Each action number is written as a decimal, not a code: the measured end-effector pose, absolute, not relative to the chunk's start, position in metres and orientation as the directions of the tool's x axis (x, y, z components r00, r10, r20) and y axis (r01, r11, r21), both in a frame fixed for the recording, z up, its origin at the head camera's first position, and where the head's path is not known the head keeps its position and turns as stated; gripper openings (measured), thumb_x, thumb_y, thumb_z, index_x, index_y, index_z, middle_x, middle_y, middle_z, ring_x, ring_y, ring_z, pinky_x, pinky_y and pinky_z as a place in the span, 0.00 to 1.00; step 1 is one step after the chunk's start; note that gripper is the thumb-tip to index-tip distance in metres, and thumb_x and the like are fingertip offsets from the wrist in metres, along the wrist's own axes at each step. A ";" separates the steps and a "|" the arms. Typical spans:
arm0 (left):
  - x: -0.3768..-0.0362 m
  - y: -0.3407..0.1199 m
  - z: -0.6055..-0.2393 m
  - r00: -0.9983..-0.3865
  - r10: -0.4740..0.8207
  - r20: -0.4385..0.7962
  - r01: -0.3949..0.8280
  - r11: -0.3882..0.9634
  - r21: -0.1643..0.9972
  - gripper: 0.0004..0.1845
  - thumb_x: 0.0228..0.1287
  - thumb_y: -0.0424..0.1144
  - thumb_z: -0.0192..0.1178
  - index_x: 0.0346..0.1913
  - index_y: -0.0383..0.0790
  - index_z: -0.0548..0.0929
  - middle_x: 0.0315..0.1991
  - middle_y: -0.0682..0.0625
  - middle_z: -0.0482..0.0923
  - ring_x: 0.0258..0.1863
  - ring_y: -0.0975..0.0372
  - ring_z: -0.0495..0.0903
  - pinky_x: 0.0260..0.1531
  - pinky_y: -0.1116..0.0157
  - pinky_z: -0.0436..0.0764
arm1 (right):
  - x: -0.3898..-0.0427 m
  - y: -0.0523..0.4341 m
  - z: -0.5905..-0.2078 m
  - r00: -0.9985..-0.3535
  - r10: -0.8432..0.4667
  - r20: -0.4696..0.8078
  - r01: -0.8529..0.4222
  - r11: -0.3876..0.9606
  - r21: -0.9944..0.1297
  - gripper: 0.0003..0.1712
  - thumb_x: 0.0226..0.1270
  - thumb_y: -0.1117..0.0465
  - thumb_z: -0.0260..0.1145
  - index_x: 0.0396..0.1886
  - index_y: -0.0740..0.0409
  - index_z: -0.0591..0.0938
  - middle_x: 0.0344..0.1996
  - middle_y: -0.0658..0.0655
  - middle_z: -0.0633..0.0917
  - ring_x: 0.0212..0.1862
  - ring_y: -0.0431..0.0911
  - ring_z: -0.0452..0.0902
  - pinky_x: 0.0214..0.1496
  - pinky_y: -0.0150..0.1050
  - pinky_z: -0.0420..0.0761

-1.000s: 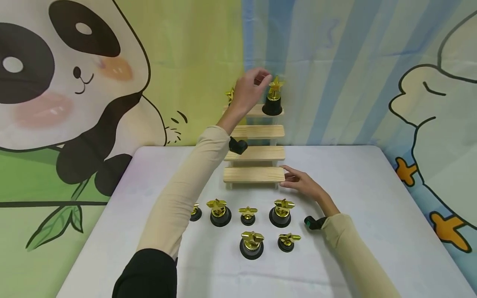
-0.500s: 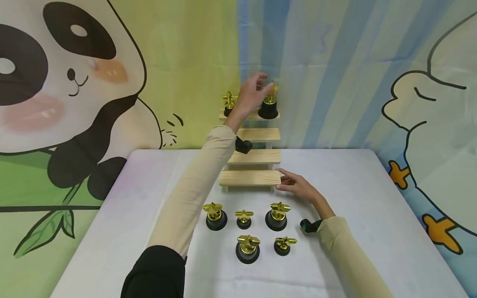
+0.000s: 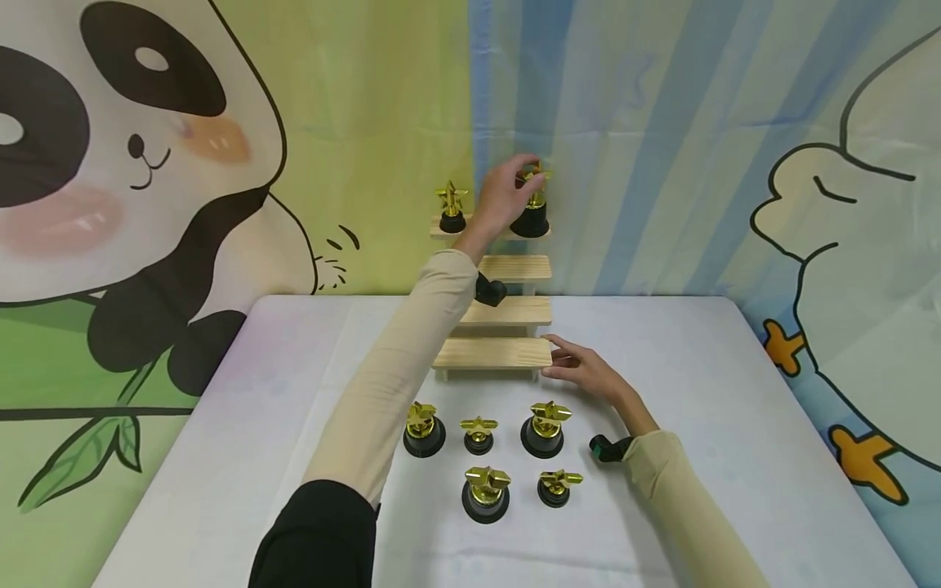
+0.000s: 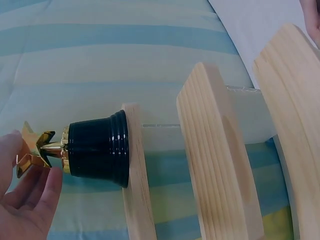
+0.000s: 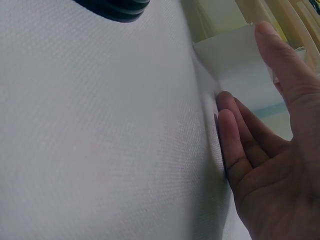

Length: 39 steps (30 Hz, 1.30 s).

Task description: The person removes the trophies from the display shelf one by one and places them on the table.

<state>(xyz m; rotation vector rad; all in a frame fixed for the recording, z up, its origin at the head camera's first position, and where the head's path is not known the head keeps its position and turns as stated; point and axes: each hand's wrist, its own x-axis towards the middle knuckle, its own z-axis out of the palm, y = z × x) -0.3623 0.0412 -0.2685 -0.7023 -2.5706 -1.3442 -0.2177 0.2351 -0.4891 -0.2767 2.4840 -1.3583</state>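
My left hand [image 3: 503, 196] is at the top step of a wooden tiered stand [image 3: 492, 354], its thumb and fingers around the gold star of a large trophy [image 3: 531, 222]. In the left wrist view, the trophy's black base [image 4: 97, 150] rests on the step's wooden board [image 4: 137, 200], and my left fingers [image 4: 50, 192] curl about the star. A smaller star trophy [image 3: 452, 220] stands at the left end of that step. My right hand [image 3: 588, 371] is beside the right end of the lowest step, fingers loosely bent; the right wrist view shows its thumb [image 5: 287, 62] near the boards.
Several gold star trophies with black bases stand on the white table [image 3: 331, 359] in front of the stand, including a large one [image 3: 486, 498] and a small one [image 3: 555, 492]. A printed cloth backdrop [image 3: 647, 163] hangs right behind the stand.
My left hand has come down and right onto the large trophy's star, its fingers closing around it. My right hand has stayed at the lowest step. The head view has shifted slightly.
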 end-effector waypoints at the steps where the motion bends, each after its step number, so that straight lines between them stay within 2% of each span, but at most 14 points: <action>1: -0.363 0.041 -0.269 -0.881 0.326 0.343 0.467 0.485 0.739 0.22 0.73 0.45 0.54 0.67 0.47 0.72 0.61 0.48 0.76 0.55 0.59 0.78 0.54 0.66 0.78 | -0.218 0.235 -0.489 -0.938 -0.306 -0.164 -0.027 0.536 -0.844 0.46 0.63 0.44 0.68 0.76 0.47 0.59 0.62 0.67 0.75 0.62 0.59 0.75 0.63 0.57 0.75; 12: -0.367 0.043 -0.274 -0.878 0.304 0.369 0.476 0.476 0.739 0.21 0.73 0.45 0.54 0.65 0.45 0.73 0.61 0.49 0.76 0.52 0.59 0.80 0.51 0.66 0.79 | -0.220 0.234 -0.489 -0.930 -0.336 -0.147 -0.054 0.522 -0.851 0.44 0.65 0.47 0.67 0.76 0.48 0.59 0.63 0.68 0.75 0.63 0.60 0.74 0.63 0.57 0.75; 20: -0.365 0.041 -0.275 -0.872 0.302 0.385 0.484 0.414 0.771 0.21 0.73 0.43 0.54 0.65 0.43 0.73 0.59 0.47 0.77 0.50 0.59 0.81 0.48 0.67 0.80 | -0.221 0.232 -0.487 -0.929 -0.335 -0.158 -0.045 0.525 -0.850 0.44 0.65 0.46 0.67 0.76 0.48 0.58 0.63 0.68 0.74 0.64 0.60 0.73 0.63 0.57 0.75; 31: -0.358 0.034 -0.269 -0.860 0.318 0.400 0.503 0.390 0.771 0.22 0.72 0.45 0.55 0.65 0.44 0.74 0.59 0.49 0.78 0.51 0.60 0.80 0.50 0.67 0.79 | -0.225 0.231 -0.489 -0.928 -0.340 -0.152 -0.057 0.533 -0.844 0.45 0.64 0.45 0.67 0.76 0.48 0.59 0.62 0.67 0.76 0.62 0.60 0.74 0.63 0.57 0.75; 39: -0.344 0.027 -0.262 -0.835 0.344 0.430 0.542 0.376 0.751 0.22 0.71 0.45 0.57 0.64 0.43 0.74 0.57 0.48 0.79 0.49 0.60 0.81 0.44 0.69 0.80 | -0.226 0.233 -0.490 -0.925 -0.350 -0.144 -0.068 0.528 -0.846 0.45 0.64 0.44 0.67 0.76 0.46 0.59 0.63 0.67 0.75 0.62 0.59 0.74 0.62 0.56 0.76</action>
